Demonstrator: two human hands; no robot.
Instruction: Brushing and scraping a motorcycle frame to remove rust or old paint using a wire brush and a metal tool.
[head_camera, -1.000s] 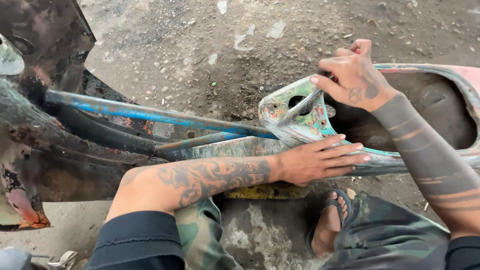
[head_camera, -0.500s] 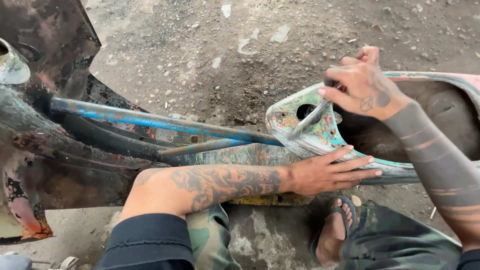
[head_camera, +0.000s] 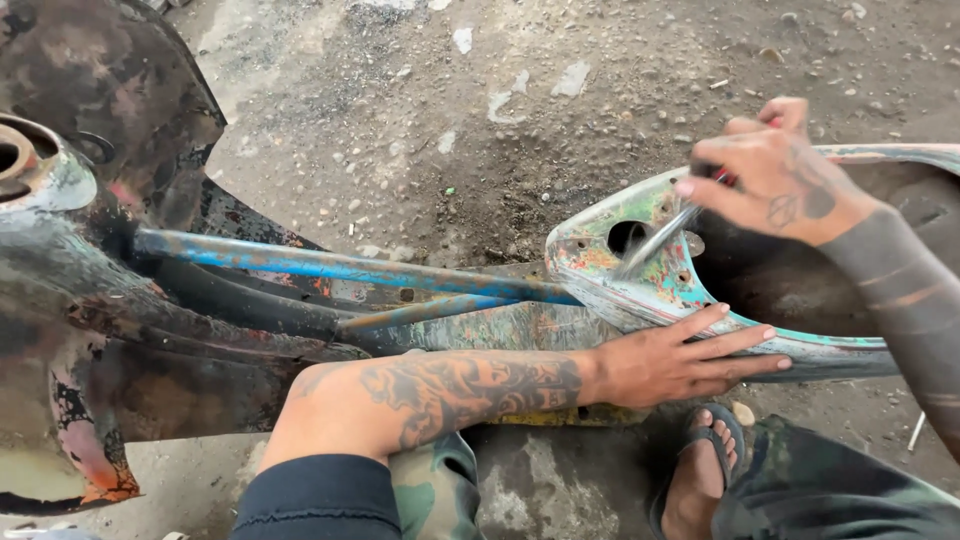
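Note:
An old scooter frame lies on the ground, its paint worn to patches of blue, teal and rust. My left hand (head_camera: 680, 360) rests flat, fingers spread, on the teal edge of the rear body shell (head_camera: 640, 270). My right hand (head_camera: 775, 175) is closed on a thin metal tool with a red handle (head_camera: 665, 235). The tool's blurred tip points down at the shell's end plate beside a round hole (head_camera: 627, 236). A blue tube (head_camera: 340, 268) runs from the dark front section to the shell.
The rusty, dark front body (head_camera: 90, 260) fills the left side, with a round opening (head_camera: 20, 160) at its top. Gravelly dirt ground (head_camera: 500, 110) lies beyond. My sandalled foot (head_camera: 700, 470) and camouflage trousers (head_camera: 830, 490) are at the bottom.
My right hand has lifted slightly and moved right, swinging the tool against the shell's end plate. My left hand stays pressed flat on the shell edge.

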